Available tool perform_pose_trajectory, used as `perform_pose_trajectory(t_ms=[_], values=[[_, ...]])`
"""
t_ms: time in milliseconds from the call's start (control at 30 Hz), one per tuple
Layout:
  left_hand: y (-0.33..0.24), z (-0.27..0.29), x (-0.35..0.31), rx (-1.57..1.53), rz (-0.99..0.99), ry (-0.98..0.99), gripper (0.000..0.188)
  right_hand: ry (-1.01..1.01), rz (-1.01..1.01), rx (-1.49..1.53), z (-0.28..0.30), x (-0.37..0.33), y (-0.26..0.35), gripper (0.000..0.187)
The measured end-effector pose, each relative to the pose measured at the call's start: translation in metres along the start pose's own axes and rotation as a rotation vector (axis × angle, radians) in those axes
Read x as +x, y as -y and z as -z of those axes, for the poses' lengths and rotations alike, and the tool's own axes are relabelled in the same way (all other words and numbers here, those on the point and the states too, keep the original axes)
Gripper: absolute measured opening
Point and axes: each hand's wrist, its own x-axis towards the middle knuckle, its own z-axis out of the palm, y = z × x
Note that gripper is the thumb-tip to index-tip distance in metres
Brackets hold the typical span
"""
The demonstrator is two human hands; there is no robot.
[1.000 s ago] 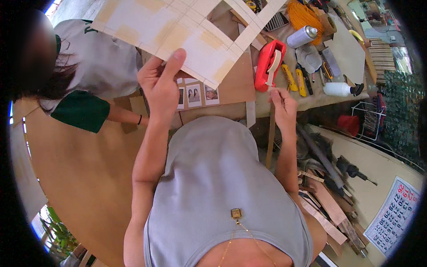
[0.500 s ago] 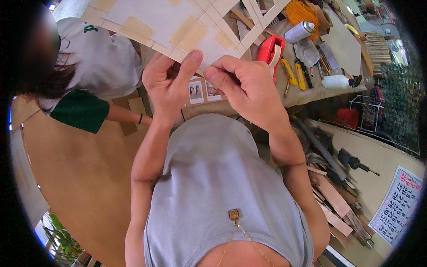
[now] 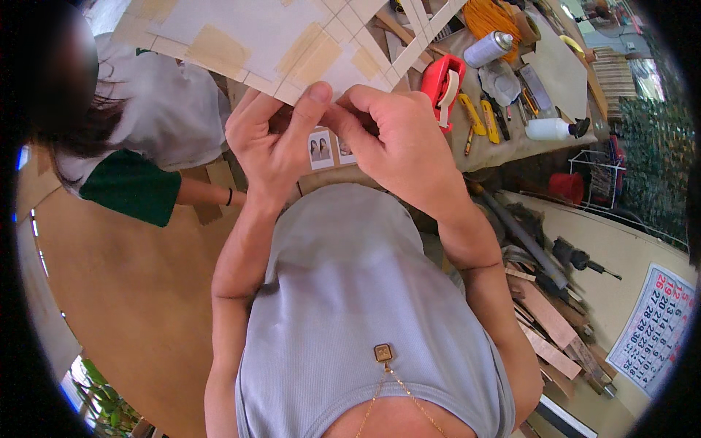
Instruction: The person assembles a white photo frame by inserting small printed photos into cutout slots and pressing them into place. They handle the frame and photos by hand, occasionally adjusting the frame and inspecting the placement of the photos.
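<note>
A pale panel (image 3: 248, 25) with a white sheet and tan masking tape strips (image 3: 310, 57) is tilted up at the top of the view. Thin pencil-like lines cross its light border, and openings show at its right side. My left hand (image 3: 272, 142) is closed on the near edge, its thumb on top and its fingers underneath. Beside that thumb, my right hand (image 3: 401, 150) is closed in a pinch at the same edge. Whatever lies between its fingertips is hidden. Below the hands, small photo prints (image 3: 320, 150) lie on a brown surface.
A red tape dispenser (image 3: 441, 89) stands right of my hands, near yellow cutters (image 3: 489, 120), a spray can (image 3: 488, 50), orange cord (image 3: 493, 25) and a white bottle (image 3: 548, 129). At the left, a person's arm (image 3: 201, 191) reaches over a brown board (image 3: 146, 292). Wood offcuts (image 3: 544, 314) lie lower right.
My right hand has shifted slightly left and up, with its fingertips now against my left thumb. The panel has moved a little left; my left hand keeps its hold.
</note>
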Motion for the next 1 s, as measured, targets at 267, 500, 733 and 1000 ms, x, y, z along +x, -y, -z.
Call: perform_pose_trajectory(t_ms=[267, 500, 733, 1000], values=[[-0.004, 0.004, 0.002, 0.052, 0.064, -0.017, 0.013, 0.001, -0.008, -0.305, 0.002, 0.006, -0.004, 0.033], [0.001, -0.001, 0.009, -0.124, 0.024, -0.109, 0.016, -0.105, -0.040, -0.264, 0.004, -0.001, -0.008, 0.034], [-0.001, -0.003, 0.010, -0.142, 0.103, -0.130, 0.017, -0.243, 0.118, -0.266, 0.002, 0.000, -0.009, 0.024], [-0.010, -0.004, 0.012, -0.165, 0.185, -0.113, 0.013, -0.315, 0.491, -0.350, -0.005, 0.014, -0.017, 0.019]])
